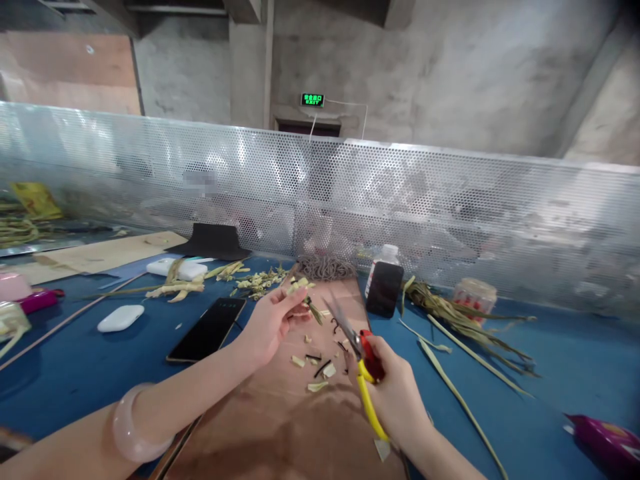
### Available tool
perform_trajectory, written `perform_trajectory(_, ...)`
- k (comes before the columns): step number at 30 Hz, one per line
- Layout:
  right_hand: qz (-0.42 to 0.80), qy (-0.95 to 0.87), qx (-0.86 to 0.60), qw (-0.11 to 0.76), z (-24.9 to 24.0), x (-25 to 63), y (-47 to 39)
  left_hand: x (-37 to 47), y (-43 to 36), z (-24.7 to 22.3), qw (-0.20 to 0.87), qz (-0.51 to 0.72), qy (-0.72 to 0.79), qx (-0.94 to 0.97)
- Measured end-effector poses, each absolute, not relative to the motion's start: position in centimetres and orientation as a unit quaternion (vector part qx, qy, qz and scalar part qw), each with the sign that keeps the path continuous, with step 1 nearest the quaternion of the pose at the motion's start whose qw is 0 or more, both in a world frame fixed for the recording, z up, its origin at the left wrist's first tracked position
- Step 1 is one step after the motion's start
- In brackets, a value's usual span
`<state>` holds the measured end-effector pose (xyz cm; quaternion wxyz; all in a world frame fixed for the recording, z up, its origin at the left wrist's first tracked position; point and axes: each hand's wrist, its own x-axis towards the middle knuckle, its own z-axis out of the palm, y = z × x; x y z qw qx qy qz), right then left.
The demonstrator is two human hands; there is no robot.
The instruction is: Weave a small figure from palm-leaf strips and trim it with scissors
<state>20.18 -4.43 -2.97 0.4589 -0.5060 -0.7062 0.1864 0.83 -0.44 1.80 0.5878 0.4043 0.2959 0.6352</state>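
My left hand point(277, 318) pinches a small bundle of pale green plant strips point(314, 311) with dark binding around it, the cut ends pointing right. In my right hand point(397, 390) are scissors point(369, 363) with red and yellow handles. Their blades point(345, 321) point up and left, close to the bundle's ends but apart from them. Below the two hands, several pale and dark clippings point(327, 370) lie on a brown board point(280, 427).
A black phone point(207, 330) and a white earphone case point(121, 318) lie left. Beyond is a pile of pale pieces point(260, 281). At right are a white bottle point(390, 253), a dark rectangular object point(384, 288) and dried strips point(450, 310). A perforated metal screen point(425, 200) stands behind.
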Motion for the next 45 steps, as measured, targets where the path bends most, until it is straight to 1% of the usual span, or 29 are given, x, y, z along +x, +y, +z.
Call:
perform_trajectory(2,0.283,-0.674,-0.454,0.510,-2.8,19.8,-4.5,1.5,-1.2,1.4,0.612,0.590,0.318,0.420)
perform_trajectory(4,0.323,-0.663,-0.424,0.526,-2.6,19.6,-4.7,2.2,-2.1,1.0,0.634,0.547,0.347,0.423)
perform_trajectory(7,0.308,-0.684,-0.420,0.511,-2.9,19.5,-4.8,3.1,-3.1,0.8,0.632,0.517,0.356,0.454)
perform_trajectory(13,0.239,-0.722,-0.438,0.479,-5.0,20.1,-4.1,3.1,-3.3,0.5,0.612,0.521,0.348,0.482)
perform_trajectory(20,0.266,-0.722,-0.432,0.471,-4.3,20.1,-4.4,3.1,-3.3,0.7,0.612,0.515,0.339,0.496)
perform_trajectory(27,0.256,-0.720,-0.439,0.472,-3.7,20.1,-4.9,3.2,-3.4,0.8,0.594,0.493,0.343,0.535)
perform_trajectory(32,0.255,-0.721,-0.427,0.483,-3.2,20.1,-5.2,3.0,-3.0,0.3,0.562,0.488,0.364,0.560)
perform_trajectory(36,0.267,-0.710,-0.423,0.496,-2.8,20.1,-5.3,3.0,-3.1,0.3,0.560,0.477,0.366,0.570)
perform_trajectory(43,0.288,-0.677,-0.438,0.517,-3.5,20.5,-4.3,2.7,-2.3,0.0,0.593,0.514,0.342,0.516)
perform_trajectory(45,0.319,-0.660,-0.444,0.516,-3.7,20.5,-3.8,2.4,-1.7,-0.2,0.597,0.540,0.335,0.490)
